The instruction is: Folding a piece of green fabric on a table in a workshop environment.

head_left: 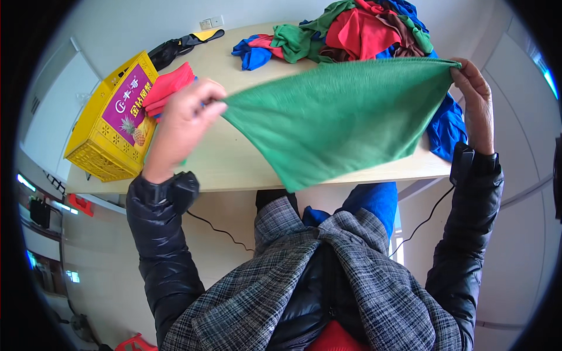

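Observation:
A green cloth point(339, 120) is stretched in the air over the front of the table point(228, 161), its lower part hanging down past the edge. My left hand point(190, 117), slightly blurred, pinches one upper corner. The opposite corner is pinched by my right hand point(474, 96), farther right and a bit higher. Behind the cloth lies a crumpled heap of red, green, blue and brown cloths point(360, 32). Part of a blue cloth point(448, 131) shows beside my right wrist. Just beyond my left hand are red cloths point(170, 85) that look folded and stacked, partly hidden by it.
A yellow crate point(102, 155) with a purple panel showing a pineapple stands tilted at the table's left. Behind it lies a black item with a strap point(181, 48). Thin black cables run from both my wrists toward my lap. A wall socket point(211, 22) is at the back.

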Available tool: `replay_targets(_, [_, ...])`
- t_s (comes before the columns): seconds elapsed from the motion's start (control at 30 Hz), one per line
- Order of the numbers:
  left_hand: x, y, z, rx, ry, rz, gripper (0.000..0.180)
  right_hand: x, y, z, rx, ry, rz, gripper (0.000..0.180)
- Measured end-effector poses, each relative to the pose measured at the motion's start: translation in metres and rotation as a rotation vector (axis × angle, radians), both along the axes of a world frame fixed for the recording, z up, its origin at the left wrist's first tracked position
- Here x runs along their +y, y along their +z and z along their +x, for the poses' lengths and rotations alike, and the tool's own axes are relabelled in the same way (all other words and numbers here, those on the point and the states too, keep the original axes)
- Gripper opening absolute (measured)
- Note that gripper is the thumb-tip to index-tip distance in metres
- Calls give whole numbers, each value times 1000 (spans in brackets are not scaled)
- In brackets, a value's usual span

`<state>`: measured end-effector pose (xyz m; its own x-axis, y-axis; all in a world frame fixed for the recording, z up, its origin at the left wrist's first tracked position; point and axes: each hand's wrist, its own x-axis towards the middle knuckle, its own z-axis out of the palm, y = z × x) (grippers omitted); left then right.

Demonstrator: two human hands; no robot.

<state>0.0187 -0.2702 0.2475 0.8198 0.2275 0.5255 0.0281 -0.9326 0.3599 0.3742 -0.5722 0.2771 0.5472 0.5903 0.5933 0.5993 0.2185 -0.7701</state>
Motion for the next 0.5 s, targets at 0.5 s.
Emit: replay_targets(0.5, [98,3,45,-49,64,-578,11,68,-26,63,132,165,-328,23])
